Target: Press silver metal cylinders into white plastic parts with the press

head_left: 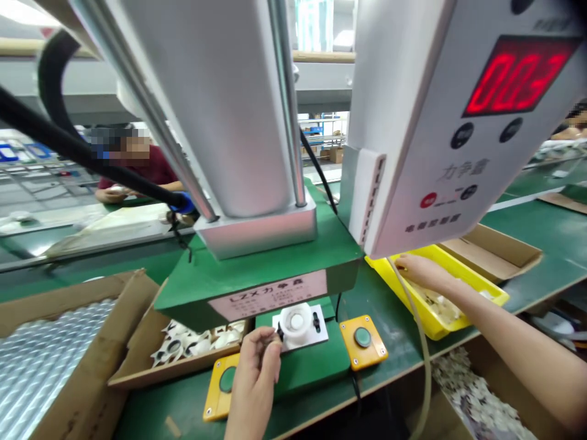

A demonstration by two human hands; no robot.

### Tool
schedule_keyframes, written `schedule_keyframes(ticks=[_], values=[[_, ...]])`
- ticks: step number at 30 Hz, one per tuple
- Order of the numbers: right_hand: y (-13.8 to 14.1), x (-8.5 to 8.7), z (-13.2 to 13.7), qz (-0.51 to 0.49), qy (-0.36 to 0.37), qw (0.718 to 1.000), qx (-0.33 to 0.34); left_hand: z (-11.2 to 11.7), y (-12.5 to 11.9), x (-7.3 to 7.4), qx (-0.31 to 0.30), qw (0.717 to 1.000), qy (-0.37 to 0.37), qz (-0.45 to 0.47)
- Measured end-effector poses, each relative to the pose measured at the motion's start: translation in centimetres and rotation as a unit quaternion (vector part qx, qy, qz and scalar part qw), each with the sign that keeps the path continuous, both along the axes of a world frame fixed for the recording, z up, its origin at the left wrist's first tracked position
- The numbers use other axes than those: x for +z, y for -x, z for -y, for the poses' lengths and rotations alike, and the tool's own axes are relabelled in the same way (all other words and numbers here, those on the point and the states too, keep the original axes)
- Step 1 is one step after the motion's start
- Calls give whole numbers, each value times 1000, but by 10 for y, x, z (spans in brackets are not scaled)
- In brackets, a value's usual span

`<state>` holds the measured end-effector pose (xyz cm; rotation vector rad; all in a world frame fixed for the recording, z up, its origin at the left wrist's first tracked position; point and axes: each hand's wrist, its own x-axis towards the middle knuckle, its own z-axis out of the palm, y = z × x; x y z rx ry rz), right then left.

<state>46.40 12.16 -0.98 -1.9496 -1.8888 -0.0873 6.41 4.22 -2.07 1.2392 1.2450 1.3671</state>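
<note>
A white round plastic part [296,321] sits in the pale plate fixture [320,330] on the green base of a press. Just at the fixture's left side is my left hand [257,370], its thumb and fingers pinched together; what they hold, if anything, is hidden. My right hand [420,272] reaches into a yellow bin [433,333] of small white plastic pieces [443,305]. Its fingers are bent downward and bunched among the pieces, and their tips do not show clearly.
Above the fixture hangs the green press head [257,269]; its control box [413,159] has a red display. Yellow button boxes [364,342] flank the base. White parts [197,342] fill a carton at left. A cable [419,330] hangs before the bin. A person [137,159] sits opposite.
</note>
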Motion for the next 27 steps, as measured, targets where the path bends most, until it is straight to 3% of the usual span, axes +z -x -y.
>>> schedule_keyframes(ticks=[3,6,10,13,15,18,21,23,27], values=[[-2,15,10,9,-27,999,-18,1,2,1,10,999,14,34],[14,35,32,8,-85,996,-18,3,-7,18,4,988,50,147],[73,52,67,-28,-155,979,127,-4,-32,55,-55,951,51,300],[122,52,84,-65,-96,959,260,-15,-50,75,-109,922,94,361],[144,49,89,-86,-55,946,308,-21,-58,82,-149,897,117,399],[161,43,87,-96,-11,942,321,-24,-62,85,-207,871,120,429],[171,43,82,-92,-6,946,312,-21,-61,83,-219,878,130,405],[180,45,77,-49,-34,950,307,-15,-56,78,-194,895,125,381],[201,51,65,64,-69,945,315,-1,-36,66,-86,935,84,335]])
